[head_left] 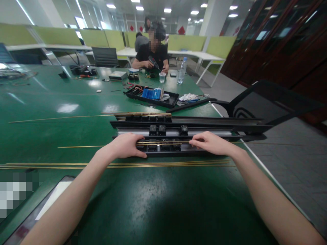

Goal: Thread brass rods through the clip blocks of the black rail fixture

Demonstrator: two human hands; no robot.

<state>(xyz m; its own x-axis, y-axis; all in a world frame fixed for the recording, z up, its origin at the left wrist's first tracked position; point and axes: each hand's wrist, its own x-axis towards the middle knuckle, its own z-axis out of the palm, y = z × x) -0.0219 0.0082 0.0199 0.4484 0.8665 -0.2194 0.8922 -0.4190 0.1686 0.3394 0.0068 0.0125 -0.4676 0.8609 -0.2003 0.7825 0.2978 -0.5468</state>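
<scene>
My left hand [127, 144] grips the left part of the nearest black channel rail [163, 154], thumb on its near wall and fingers on the far side. Between the thumb and fingers of my right hand [208, 142] is the end of a thin brass rod [173, 142], pinched above the same rail. Square black blocks [152, 145] sit in a row inside this rail, with thin rods lying across their tops. Just beyond it, a second rail holds a few more black blocks [184, 129]. Farther back, several rods [143, 113] rest over another rail's blocks.
Several loose brass rods [163, 164] lie on the green table [153, 194] nearer me. A black tray [170, 102] holds blue items. Opposite, a person [153, 51] holds a power drill near a water bottle [182, 71]. A mesh chair [263, 102] stands at the right edge.
</scene>
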